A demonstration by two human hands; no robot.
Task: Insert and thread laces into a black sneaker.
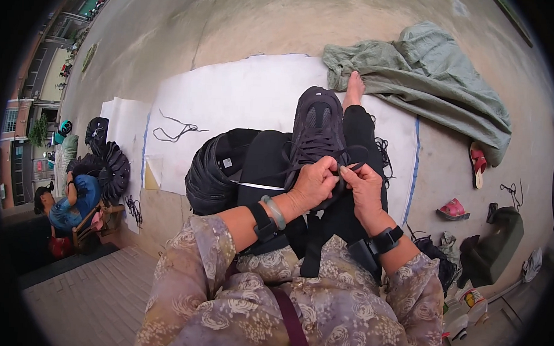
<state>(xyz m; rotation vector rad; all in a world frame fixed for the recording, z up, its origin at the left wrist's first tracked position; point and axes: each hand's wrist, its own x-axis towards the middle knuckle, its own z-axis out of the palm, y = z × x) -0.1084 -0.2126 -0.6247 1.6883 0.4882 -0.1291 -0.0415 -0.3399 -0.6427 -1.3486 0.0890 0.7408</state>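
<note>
Item one: dark grey mesh lace-up shoe (317, 122), resting on my lap just above picture centre, toe pointing to 12 o'clock. Item two: black shoelace (351, 156), threaded at the shoe's throat, its end running toward 3 o'clock. My left hand (313, 183) is curled nearly closed, thumb and fingertips pinching the lace at the shoe's tongue. My right hand (363, 187), touching it at 3 o'clock, is likewise closed to a pinch on the same lace.

Surroundings: stack of black shoe uppers (211, 171) at 9 o'clock of the shoe, just beside it; white sheet (243, 92) spread beneath; crumpled grey-green cloth (433, 75) at 2 o'clock, well apart; loose black lace (175, 131) lying on the sheet at 10 o'clock; pink sandal (452, 209) at 3 o'clock on the concrete; another seated person (68, 202) far out at 9 o'clock.
</note>
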